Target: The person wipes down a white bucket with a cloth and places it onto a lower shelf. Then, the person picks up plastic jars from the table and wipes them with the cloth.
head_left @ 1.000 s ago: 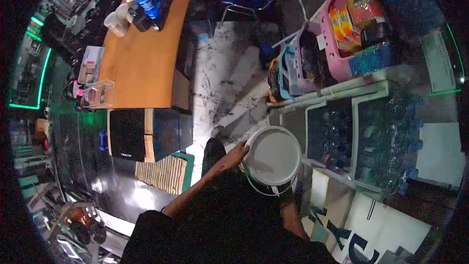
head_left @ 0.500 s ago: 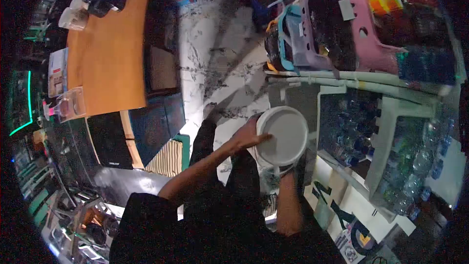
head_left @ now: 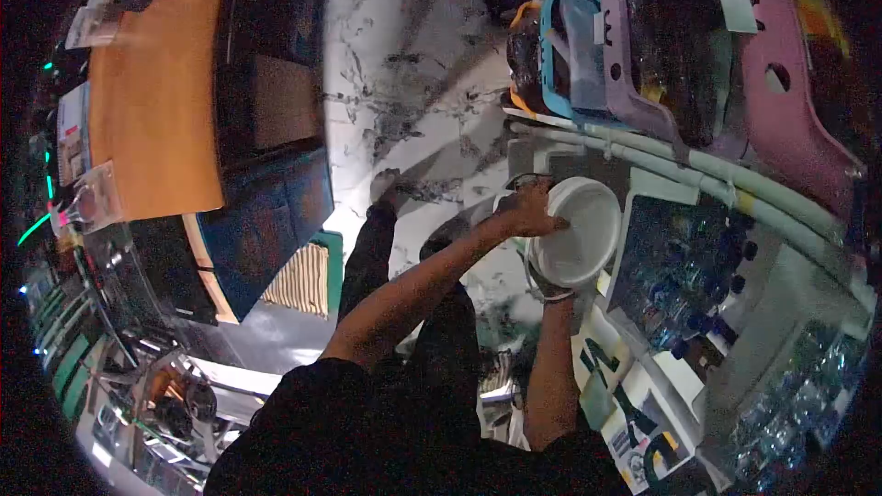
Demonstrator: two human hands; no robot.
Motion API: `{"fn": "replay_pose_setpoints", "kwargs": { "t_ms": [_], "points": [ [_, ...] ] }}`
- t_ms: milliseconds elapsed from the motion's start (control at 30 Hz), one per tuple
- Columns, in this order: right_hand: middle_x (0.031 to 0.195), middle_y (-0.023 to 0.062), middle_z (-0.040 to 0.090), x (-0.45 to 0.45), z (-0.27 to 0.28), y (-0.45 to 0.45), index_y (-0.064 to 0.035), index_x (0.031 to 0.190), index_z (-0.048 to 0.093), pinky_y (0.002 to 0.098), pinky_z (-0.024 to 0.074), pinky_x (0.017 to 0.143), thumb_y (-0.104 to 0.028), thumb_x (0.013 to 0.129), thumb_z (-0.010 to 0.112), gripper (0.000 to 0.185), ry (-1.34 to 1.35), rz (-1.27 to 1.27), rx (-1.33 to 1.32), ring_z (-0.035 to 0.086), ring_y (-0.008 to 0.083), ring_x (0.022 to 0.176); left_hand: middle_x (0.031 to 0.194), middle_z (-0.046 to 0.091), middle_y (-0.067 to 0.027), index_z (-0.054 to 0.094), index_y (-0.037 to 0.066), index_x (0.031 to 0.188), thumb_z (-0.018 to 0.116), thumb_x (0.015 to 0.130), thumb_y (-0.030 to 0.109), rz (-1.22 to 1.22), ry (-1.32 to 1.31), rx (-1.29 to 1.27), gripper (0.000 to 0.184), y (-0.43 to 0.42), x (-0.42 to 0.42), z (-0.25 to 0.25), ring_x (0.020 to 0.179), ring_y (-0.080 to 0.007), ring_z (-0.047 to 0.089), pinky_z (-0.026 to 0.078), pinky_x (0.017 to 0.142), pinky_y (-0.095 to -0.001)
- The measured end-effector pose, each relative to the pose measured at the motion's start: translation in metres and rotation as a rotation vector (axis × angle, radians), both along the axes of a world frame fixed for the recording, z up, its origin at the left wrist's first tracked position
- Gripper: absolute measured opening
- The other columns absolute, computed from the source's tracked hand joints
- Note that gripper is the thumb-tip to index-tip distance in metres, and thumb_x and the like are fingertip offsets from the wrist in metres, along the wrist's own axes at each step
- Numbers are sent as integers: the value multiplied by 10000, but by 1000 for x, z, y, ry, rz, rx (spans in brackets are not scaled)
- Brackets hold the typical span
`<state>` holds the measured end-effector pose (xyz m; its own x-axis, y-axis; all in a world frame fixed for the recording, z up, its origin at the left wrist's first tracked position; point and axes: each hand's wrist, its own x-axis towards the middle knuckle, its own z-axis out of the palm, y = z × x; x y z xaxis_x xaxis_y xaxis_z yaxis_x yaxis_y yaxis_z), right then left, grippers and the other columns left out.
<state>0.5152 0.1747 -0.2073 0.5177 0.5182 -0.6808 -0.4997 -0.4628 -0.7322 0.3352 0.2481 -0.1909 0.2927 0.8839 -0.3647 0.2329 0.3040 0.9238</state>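
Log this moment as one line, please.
left hand: gripping white bucket by rim | right hand: at its lower side, partly hidden | nearby: pink basket, wooden table

Right hand [head_left: 554,291] partly hidden by white bucket [head_left: 588,241]; pink basket [head_left: 801,124] cut off above.

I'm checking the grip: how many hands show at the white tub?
2: the left hand at the upper-left edge of the white tub, and the right hand at its lower edge, partly hidden.
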Motion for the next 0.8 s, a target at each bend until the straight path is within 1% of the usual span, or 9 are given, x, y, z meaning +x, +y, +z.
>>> {"fn": "replay_pose_setpoints", "kwargs": {
  "t_ms": [100, 233, 333, 433, 467, 567, 600, 733, 800],
  "points": [
    [1043, 53, 575, 6, -9, 13, -109, 1172, 500, 362, 501, 745, -328, 911, 541, 343, -8, 2, 12, 579, 242, 898, 1179, 504, -220, 444, 15, 1230, 753, 632, 439, 58, -31, 4, 796, 2, 13, -6, 1134, -401, 479, 403, 950, -486],
    [1037, 52, 576, 14, -17, 29, -111, 1170, 500, 361, 502, 739, -328, 911, 542, 341, -25, -1, 33, 580, 242, 889, 1281, 401, -264, 291, -39, 1302, 727, 671, 471, -80, 62, -108, 922, 16, 26, -18, 1170, -408, 453, 418, 945, -485],
    [1032, 50, 576, 18, -23, 40, -113, 1167, 500, 360, 503, 733, -329, 910, 542, 338, -40, 11, 51, 582, 242, 883, 1315, 388, -274, 261, -29, 1342, 699, 696, 566, -7, 8, -72, 982, 16, 38, -34, 1183, -427, 446, 404, 971, -479],
    [1028, 49, 577, 25, -30, 48, -114, 1165, 500, 360, 504, 728, -329, 910, 543, 336, -54, 16, 60, 583, 242, 876, 1327, 371, -274, 255, -26, 1344, 720, 698, 503, 67, 94, 46, 956, 12, 54, -38, 1202, -427, 427, 401, 977, -477],
    [1026, 49, 577, 26, -33, 50, -115, 1165, 500, 359, 504, 727, -330, 910, 543, 336, -57, 18, 66, 584, 243, 874, 1338, 351, -281, 221, -24, 1369, 730, 682, 479, 61, -6, -54, 991, 15, 53, -31, 1253, -422, 369, 365, 1015, -477],
    [1022, 47, 578, 29, -41, 57, -116, 1162, 500, 359, 505, 721, -330, 910, 543, 333, -61, 18, 79, 585, 243, 868, 1418, 203, -321, 142, 5, 1411, 686, 731, 487, 16, -1, 57, 996, 15, 76, -54, 1312, -454, 266, 362, 1017, -502],
    [1020, 47, 578, 30, -44, 57, -117, 1162, 500, 359, 506, 720, -330, 910, 543, 333, -60, 16, 81, 585, 243, 866, 1430, 179, -321, 135, 16, 1418, 687, 738, 465, 64, -105, 86, 984, 14, 77, -58, 1321, -459, 247, 348, 1026, -511],
    [1014, 45, 578, 37, -52, 44, -118, 1159, 501, 358, 507, 713, -331, 910, 544, 330, -67, 6, 73, 587, 243, 857, 1409, 178, -355, 150, -6, 1405, 700, 722, 435, 1, -68, -60, 982, 26, 87, -52, 1279, -502, 290, 369, 1002, -524],
    [1011, 44, 579, 39, -56, 38, -119, 1157, 501, 357, 507, 709, -331, 910, 544, 328, -66, 10, 59, 588, 243, 853, 1400, 183, -367, 150, -14, 1402, 704, 718, 415, -21, -95, -20, 979, 31, 92, -54, 1262, -511, 308, 377, 994, -523]
  ]
}}
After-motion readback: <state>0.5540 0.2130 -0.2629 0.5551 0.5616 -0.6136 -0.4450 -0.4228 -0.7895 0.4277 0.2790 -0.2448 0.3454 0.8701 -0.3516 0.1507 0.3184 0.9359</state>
